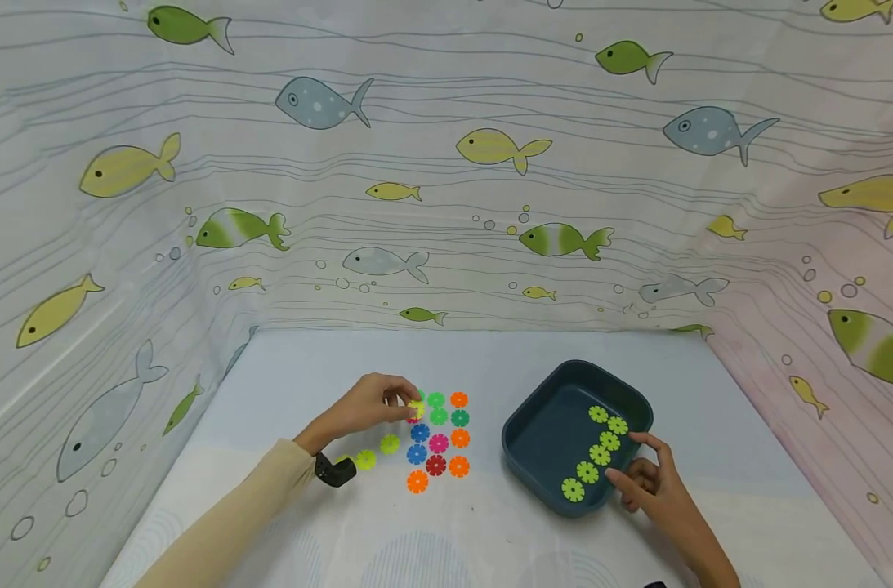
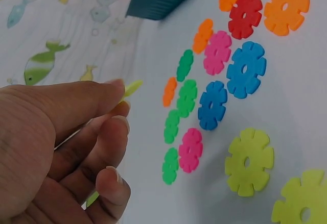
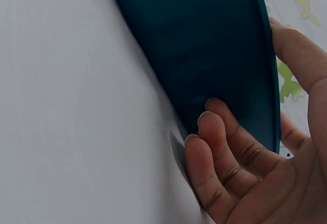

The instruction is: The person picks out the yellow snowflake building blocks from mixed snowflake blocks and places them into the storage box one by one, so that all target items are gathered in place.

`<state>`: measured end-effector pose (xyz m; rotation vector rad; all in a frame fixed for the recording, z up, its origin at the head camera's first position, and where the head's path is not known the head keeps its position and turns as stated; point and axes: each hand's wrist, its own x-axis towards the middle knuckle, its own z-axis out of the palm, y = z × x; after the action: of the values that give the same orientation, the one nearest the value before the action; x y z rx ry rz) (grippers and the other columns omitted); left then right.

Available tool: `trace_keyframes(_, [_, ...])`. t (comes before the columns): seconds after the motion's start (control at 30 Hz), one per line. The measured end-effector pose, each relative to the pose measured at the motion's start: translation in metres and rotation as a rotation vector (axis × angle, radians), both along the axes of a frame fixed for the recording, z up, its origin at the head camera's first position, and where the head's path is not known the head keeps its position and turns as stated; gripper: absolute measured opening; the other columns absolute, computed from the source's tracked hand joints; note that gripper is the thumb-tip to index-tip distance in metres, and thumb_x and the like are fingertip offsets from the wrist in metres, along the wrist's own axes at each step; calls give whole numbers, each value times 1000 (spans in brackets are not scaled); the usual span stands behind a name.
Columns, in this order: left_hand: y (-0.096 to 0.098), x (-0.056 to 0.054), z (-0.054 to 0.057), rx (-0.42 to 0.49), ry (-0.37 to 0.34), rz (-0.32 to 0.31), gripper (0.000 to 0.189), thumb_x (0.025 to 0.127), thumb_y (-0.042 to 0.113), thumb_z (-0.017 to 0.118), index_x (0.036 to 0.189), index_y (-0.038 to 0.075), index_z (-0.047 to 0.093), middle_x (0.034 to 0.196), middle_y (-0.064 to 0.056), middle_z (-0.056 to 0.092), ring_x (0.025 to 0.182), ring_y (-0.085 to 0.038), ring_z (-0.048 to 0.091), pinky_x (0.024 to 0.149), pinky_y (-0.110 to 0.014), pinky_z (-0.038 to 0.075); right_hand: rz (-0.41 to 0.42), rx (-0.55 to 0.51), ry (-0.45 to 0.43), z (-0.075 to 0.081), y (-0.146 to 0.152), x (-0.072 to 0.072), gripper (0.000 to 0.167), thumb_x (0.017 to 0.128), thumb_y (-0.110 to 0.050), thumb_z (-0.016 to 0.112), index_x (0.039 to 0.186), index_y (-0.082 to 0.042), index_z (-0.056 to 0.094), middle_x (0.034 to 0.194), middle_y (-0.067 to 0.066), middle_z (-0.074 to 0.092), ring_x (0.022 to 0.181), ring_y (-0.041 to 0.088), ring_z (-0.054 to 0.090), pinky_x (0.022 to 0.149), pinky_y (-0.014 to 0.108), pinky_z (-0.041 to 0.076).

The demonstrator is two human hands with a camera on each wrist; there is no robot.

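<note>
My left hand (image 1: 378, 402) pinches a yellow-green notched plastic disc (image 1: 416, 409) between thumb and forefinger, seen edge-on in the left wrist view. It is held above the far left part of a group of flat, flower-shaped discs. More yellow-green discs (image 1: 390, 443) lie in a slanting row near the left wrist. A dark blue square basin (image 1: 540, 482) stands to the right, with several yellow-green discs (image 1: 587, 472) in a line inside it. My right hand (image 1: 654, 480) holds the basin's right side, thumb at the rim and curled fingers (image 3: 212, 132) against the outer wall.
Blue discs (image 1: 420, 433), orange discs (image 1: 459, 466), green discs (image 1: 438, 416), a pink disc (image 1: 439, 443) and a red disc (image 1: 435, 465) lie in rough columns left of the basin. A fish-patterned curtain (image 1: 446, 278) surrounds the white table surface (image 1: 483, 539) at back and sides.
</note>
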<state>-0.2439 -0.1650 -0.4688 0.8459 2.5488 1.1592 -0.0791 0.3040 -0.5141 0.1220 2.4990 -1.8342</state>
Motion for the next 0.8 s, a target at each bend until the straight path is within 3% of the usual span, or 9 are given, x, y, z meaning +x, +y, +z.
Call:
trace_keyframes(0.3, [9, 0, 3, 0, 2, -25, 20, 92, 26, 81, 111, 23, 75, 95, 10, 70, 79, -17, 61, 64, -29, 53, -1, -4, 3, 0, -1, 0, 76, 99, -21, 72, 152, -21, 18, 95, 18, 60, 70, 28, 61, 64, 35, 55])
trace_keyframes(0.8, [43, 1, 11, 19, 25, -109, 20, 93, 24, 79, 112, 19, 75, 99, 12, 71, 81, -15, 65, 70, -30, 56, 8, -2, 2, 0, 4, 2, 75, 99, -21, 72, 152, -22, 19, 95, 18, 60, 70, 28, 61, 64, 35, 54])
